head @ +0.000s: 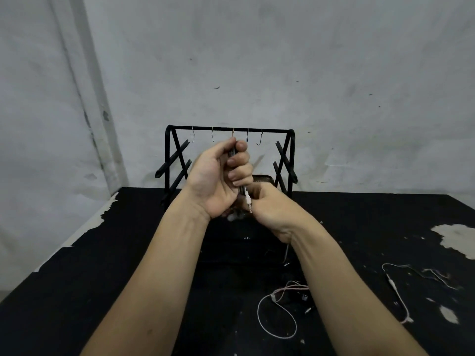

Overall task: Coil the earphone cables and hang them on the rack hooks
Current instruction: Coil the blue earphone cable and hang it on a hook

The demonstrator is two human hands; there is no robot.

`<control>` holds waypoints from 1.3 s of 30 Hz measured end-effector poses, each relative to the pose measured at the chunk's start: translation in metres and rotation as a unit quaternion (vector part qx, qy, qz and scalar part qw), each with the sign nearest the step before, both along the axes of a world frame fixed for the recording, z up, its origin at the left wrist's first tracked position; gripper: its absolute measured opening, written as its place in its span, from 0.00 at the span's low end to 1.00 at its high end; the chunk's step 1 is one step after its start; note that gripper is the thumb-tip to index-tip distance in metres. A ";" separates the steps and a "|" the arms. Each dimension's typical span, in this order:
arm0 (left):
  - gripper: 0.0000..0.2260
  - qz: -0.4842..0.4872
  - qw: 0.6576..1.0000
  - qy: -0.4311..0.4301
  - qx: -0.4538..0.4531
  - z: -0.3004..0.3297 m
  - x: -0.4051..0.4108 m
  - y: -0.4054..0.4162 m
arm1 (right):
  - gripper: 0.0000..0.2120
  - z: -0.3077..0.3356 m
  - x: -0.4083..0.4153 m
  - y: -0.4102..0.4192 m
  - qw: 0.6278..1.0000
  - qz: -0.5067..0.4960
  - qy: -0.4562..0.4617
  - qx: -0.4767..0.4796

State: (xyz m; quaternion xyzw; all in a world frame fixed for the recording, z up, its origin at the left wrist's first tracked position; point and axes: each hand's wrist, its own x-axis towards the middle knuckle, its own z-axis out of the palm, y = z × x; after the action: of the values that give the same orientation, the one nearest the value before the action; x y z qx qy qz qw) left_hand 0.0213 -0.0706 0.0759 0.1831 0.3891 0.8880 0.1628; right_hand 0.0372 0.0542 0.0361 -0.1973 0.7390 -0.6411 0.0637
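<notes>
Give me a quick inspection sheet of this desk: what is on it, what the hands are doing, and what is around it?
Surface: black table with worn, peeling pale patches.
Job's things: black rack at the back; five small hooks on its top bar, all bare.
Clutter: nothing seen beyond loose cables.
Hands: left hand grips a dark coiled earphone cable; right hand holds its lower end near the white plug.
Cables: pink-white earphone cable and white earphone cable lie uncoiled on the table, at the right.
Surroundings: stained grey wall behind the table.
</notes>
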 end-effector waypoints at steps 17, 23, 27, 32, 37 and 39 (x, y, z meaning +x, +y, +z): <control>0.14 0.305 0.915 0.084 -0.251 -0.001 -0.006 -0.007 | 0.08 0.009 0.012 -0.010 1.000 0.008 0.011 0.014; 0.17 0.362 0.841 0.151 -0.372 -0.008 -0.012 -0.004 | 0.12 0.015 0.015 -0.006 0.991 0.065 -0.100 -0.053; 0.18 0.337 0.808 0.197 -0.440 -0.010 -0.013 -0.008 | 0.11 0.016 0.017 -0.004 0.977 0.115 -0.157 -0.085; 0.18 0.310 0.786 0.281 -0.456 -0.009 -0.010 -0.013 | 0.14 0.016 0.016 -0.008 0.958 0.098 -0.214 -0.164; 0.19 0.376 0.746 0.319 -0.448 -0.009 -0.006 -0.005 | 0.07 0.015 0.017 -0.017 0.976 0.011 -0.150 -0.157; 0.19 0.385 0.730 0.313 -0.469 -0.008 -0.004 -0.003 | 0.09 0.014 0.018 -0.017 0.984 -0.013 -0.129 -0.123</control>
State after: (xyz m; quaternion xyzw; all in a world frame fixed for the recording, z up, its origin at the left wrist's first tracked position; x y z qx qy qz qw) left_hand 0.0177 -0.0737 0.0683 0.1851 0.8224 0.4715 -0.2588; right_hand 0.0552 0.0374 0.0505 -0.1100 0.6429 -0.7476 0.1253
